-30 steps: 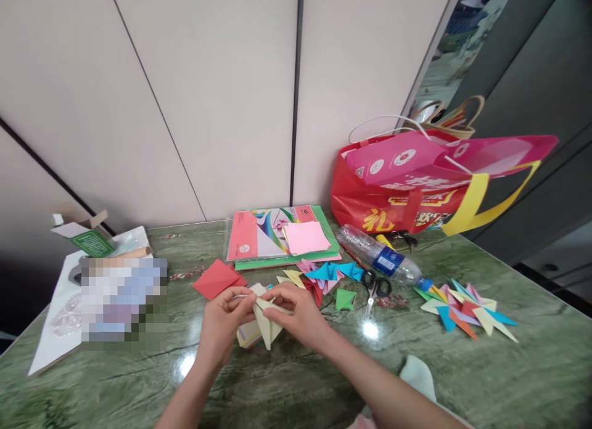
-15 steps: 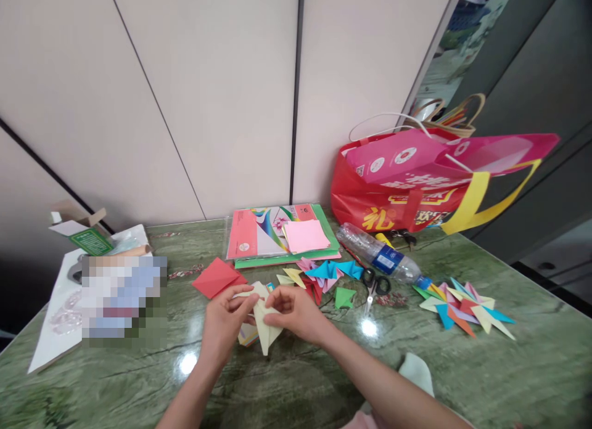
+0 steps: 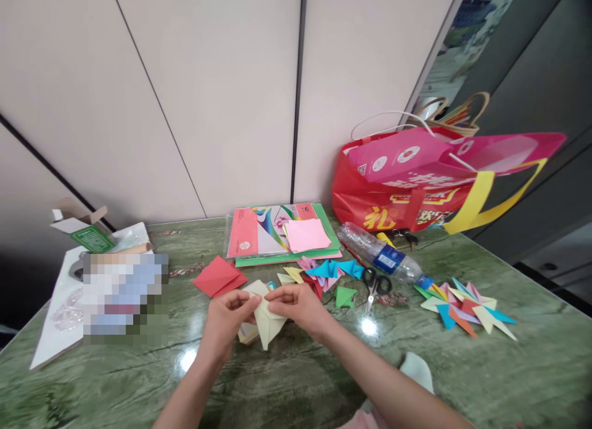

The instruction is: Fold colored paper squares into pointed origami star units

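A pale yellow folded paper (image 3: 267,323) with a narrow point toward me is between my two hands, above the green marbled table. My left hand (image 3: 230,315) pinches its left edge between thumb and fingers. On the other side, my right hand (image 3: 298,306) pinches the upper right edge, fingers curled. Beneath the paper, a stack of coloured paper squares (image 3: 248,335) is partly hidden. Red folded paper (image 3: 218,277) lies just beyond my left hand. Past my right hand are blue folded pieces (image 3: 333,269) among other colours, and a green folded piece (image 3: 345,296).
Black-handled scissors (image 3: 374,285) and a plastic bottle (image 3: 382,253) lie to the right, near a pile of folded paper points (image 3: 467,307). Paper packs (image 3: 263,232) with pink squares (image 3: 308,234) rest by the wall. A red bag (image 3: 407,188) stands back right; a small box (image 3: 87,232) back left.
My right hand has closed in toward the left hand, with its fingers flatter on the paper. The yellow paper's lower part has spread wider and its tip has risen slightly.
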Motion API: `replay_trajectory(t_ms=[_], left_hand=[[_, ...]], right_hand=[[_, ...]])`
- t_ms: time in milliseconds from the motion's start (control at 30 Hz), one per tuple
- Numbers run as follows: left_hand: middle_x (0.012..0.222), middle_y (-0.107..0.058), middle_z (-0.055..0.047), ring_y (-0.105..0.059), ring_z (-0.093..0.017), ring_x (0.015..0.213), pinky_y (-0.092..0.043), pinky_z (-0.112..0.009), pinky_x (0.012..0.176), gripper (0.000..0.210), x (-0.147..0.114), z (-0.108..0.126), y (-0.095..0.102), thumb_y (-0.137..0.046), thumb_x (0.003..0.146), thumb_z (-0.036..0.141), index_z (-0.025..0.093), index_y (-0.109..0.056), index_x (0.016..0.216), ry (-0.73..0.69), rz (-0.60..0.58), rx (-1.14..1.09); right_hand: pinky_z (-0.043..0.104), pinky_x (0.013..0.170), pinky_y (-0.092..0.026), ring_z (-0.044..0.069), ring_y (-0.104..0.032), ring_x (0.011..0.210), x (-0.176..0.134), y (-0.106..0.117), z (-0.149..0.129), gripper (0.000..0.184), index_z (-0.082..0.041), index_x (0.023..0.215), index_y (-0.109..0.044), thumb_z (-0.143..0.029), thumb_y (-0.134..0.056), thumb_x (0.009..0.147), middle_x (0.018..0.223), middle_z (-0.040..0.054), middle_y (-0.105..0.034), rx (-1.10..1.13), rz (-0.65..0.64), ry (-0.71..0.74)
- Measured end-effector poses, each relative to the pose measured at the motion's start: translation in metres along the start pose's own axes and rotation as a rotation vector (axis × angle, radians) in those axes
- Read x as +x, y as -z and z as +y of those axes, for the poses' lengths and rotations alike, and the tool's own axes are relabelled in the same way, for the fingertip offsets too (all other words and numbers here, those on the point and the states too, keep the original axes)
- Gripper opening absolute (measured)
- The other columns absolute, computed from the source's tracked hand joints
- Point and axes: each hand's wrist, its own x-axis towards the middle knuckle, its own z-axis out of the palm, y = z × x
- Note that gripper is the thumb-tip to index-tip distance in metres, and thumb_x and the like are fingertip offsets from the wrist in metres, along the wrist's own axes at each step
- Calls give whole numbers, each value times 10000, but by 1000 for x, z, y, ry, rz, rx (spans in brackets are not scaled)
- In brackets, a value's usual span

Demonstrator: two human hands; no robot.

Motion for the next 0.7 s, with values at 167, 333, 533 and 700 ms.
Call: replay_trajectory(t_ms=[167,333,533,700], left_hand=[[507,-630,-15,-541,-114,451,-452,-202,445,201,0,0,0,-756,505,294,122,-658,541,-3,1,-2],[502,-625,-10,-540,-113,452,-448,-197,444,207,0,-1,0,-754,506,308,128,-656,537,-9,-8,-7],[504,-632,-20,-542,-118,438,-453,-208,443,220,-1,-1,-1,-758,499,322,127,-667,541,-22,-4,-1],[489,-630,-18,-534,-111,439,-442,-194,442,198,-2,1,-1,-758,506,299,125,-670,538,-25,-8,17]], right_hand=[[264,599,-429,112,-568,541,0,2,-1,359,-136,744,-683,-413,-747,523,636,1,-660,-7,-21,-11],[246,584,-422,98,-559,530,0,1,0,346,-138,735,-671,-392,-757,517,615,-10,-649,6,-11,0],[249,584,-425,100,-559,531,0,1,0,378,-128,724,-658,-396,-772,484,610,-9,-638,7,-24,-3],[233,575,-414,85,-540,520,-1,0,-1,384,-127,717,-648,-381,-784,464,595,-21,-624,3,-15,-22]])
